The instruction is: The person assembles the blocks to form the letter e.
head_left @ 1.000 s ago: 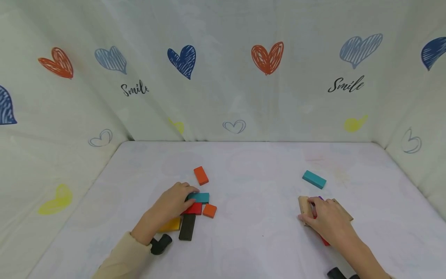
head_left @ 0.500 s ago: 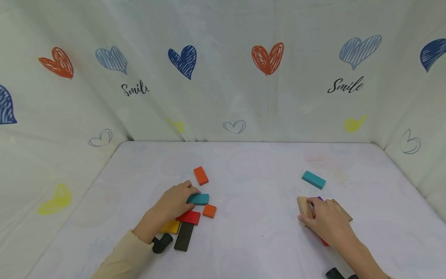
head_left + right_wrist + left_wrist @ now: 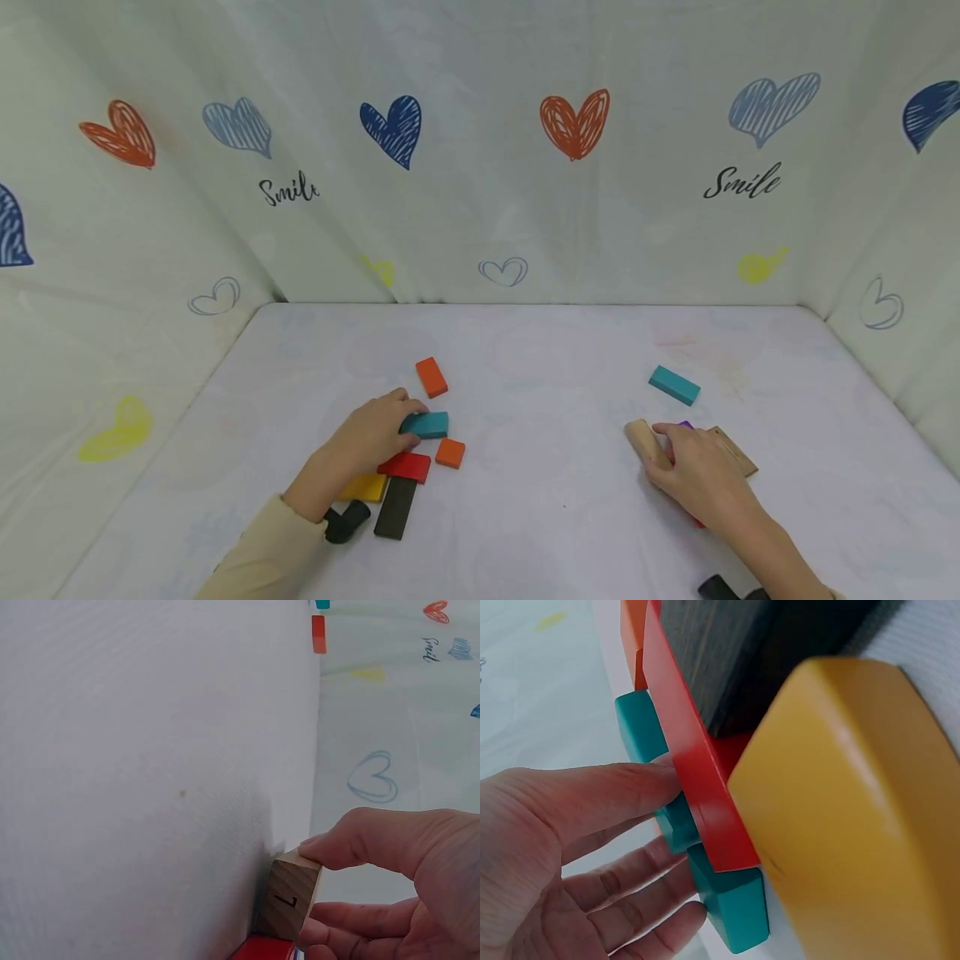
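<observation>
My left hand (image 3: 367, 429) pinches a teal block (image 3: 429, 425) between thumb and fingers. In the left wrist view, a second teal block (image 3: 735, 907) lies by the lower fingers. A red block (image 3: 407, 467) lies just nearer than the thumb, against a black block (image 3: 395, 510) and a yellow block (image 3: 365, 487). My right hand (image 3: 705, 475) grips a plain wooden block (image 3: 645, 442), its end marked with a dark character in the right wrist view. Below that block's end shows a red block (image 3: 262, 949), mostly hidden in the head view.
Two orange blocks, a small one (image 3: 450, 452) and a longer one (image 3: 432, 377), lie near my left hand. Beyond my right hand are a teal block (image 3: 675, 385), a purple block's edge (image 3: 686, 424) and another wooden block (image 3: 738, 452). A patterned cloth (image 3: 480, 167) rises behind the table.
On the left, the red and black blocks have shifted toward me, away from the teal block. My right hand has moved the top of the wooden block leftward.
</observation>
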Demonstrator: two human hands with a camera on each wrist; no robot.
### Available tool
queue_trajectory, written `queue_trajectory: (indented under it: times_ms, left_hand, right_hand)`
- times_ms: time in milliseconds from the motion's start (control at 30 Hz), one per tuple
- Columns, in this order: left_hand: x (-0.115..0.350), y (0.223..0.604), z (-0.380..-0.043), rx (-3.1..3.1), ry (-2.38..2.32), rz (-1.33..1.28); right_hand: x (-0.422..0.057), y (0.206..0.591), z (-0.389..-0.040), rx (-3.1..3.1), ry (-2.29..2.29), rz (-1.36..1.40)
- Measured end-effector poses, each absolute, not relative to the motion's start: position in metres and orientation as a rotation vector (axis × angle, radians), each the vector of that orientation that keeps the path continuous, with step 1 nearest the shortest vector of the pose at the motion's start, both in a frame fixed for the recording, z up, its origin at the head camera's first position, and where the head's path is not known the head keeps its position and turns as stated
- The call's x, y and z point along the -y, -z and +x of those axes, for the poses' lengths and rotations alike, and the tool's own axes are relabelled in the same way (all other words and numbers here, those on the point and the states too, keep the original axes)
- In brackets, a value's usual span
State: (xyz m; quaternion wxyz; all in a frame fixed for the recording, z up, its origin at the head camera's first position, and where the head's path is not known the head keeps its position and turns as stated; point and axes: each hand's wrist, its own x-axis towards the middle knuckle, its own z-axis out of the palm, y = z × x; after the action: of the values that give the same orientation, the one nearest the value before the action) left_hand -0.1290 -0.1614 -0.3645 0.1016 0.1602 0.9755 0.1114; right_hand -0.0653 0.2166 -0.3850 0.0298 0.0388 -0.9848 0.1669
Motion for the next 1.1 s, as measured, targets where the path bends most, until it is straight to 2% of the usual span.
queue_trajectory:
  times_ms: [667,1100]
  left_hand:
    - [0.151,0.364,-0.124,-2.893,-0.472,0.520]
    - [0.127,0.366,-0.117,-2.922,-0.616,0.582]
  right_hand:
    - [-0.206,0.375,-0.073,2.948,-0.544,0.191]
    - [-0.185,0.370,-0.084,2.891,-0.758,0.210]
